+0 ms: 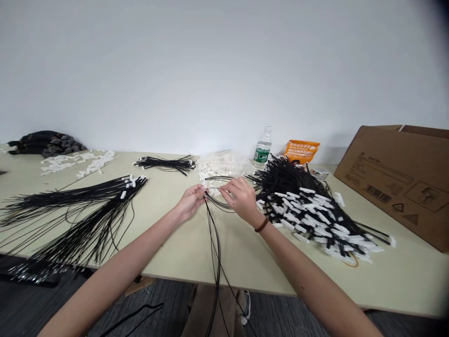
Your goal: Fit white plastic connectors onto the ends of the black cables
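Observation:
Over the middle of the table, my left hand (192, 202) is closed in a pinch on a small white connector, mostly hidden by the fingers. Several thin black wires (218, 248) hang from that spot over the table edge towards my lap. My right hand (241, 199), with a brown band on its wrist, pinches one thin black wire (214, 188) just right of the connector. Other black wires (219, 204) curve below and behind the right fingers. Right behind both hands lies a clear plastic bag (224, 164) of small white connectors.
Bundled black wires (87, 210) spread over the left table edge. A large pile of black cables with white ends (308, 210) lies right, beside a cardboard box (396, 182). Behind stand a water bottle (263, 149) and an orange packet (301, 150). Another wire bundle (166, 163) lies back left.

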A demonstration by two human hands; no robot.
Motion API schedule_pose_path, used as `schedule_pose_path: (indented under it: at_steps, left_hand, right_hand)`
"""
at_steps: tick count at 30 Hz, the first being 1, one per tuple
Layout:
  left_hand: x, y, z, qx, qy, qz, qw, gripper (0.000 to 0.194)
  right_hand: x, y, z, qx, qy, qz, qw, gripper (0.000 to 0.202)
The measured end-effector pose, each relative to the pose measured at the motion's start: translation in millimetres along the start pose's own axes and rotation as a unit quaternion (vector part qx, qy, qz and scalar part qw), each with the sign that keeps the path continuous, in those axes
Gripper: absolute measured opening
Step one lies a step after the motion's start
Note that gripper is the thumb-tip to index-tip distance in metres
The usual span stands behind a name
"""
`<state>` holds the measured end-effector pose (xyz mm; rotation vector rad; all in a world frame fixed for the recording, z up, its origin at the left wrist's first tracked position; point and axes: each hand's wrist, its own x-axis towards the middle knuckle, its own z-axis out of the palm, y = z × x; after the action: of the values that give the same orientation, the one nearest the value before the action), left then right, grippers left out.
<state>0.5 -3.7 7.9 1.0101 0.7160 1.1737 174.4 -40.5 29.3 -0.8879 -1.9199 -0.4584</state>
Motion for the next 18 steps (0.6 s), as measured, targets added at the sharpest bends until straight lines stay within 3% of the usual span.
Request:
schedule_pose_path:
  at_steps: [18]
  left_hand:
    - [-1.5, -0.9, 0.9, 0.006, -0.032, 0.006, 0.999, 0.027]
  right_hand:
    - [1.2, -2.7, -3.3, -0.023, 0.001, -0.025, 0.999, 0.021]
